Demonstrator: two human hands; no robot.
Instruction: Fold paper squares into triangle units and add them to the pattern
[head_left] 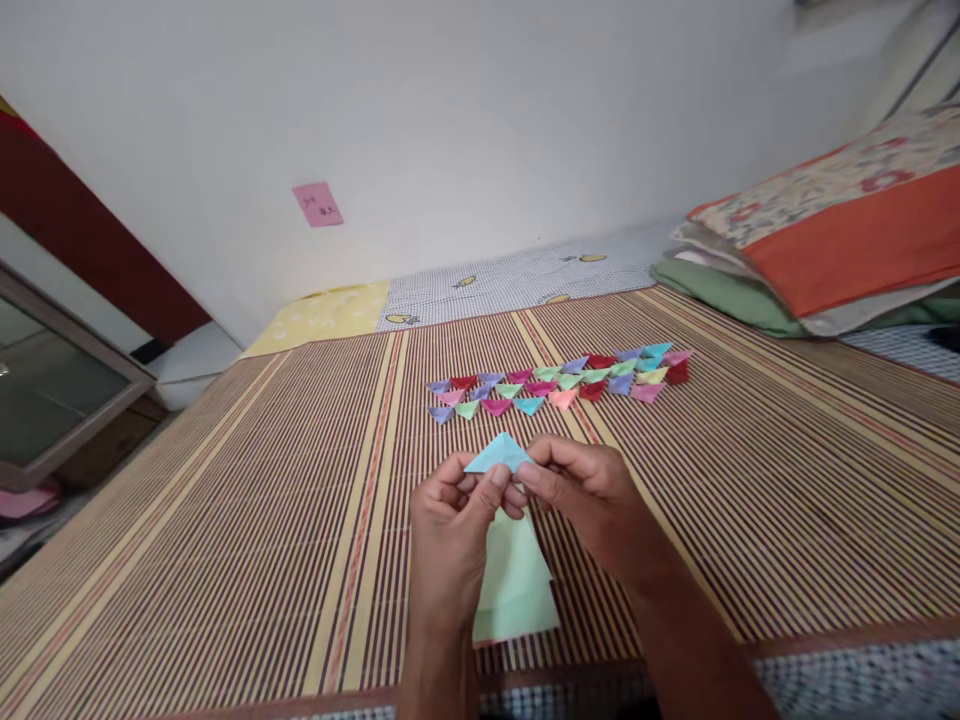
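Note:
A light blue paper folded into a triangle (501,452) is held up between my two hands, its peak pointing away from me. My left hand (459,505) pinches its lower left part, thumb on the near face. On the right corner, my right hand (581,485) grips it between thumb and fingers. Below the hands lie pale green paper sheets (517,590), partly covered by my left hand and wrist. Just beyond, several small folded paper triangles (529,404) in many colours lie in rows, points toward me.
A striped bamboo mat (262,530) covers the bed. Folded bedding with an orange and floral cover (855,240) is stacked at the right. A pink note (318,204) sticks to the white wall (480,120). At the left stands a framed glass panel (60,370).

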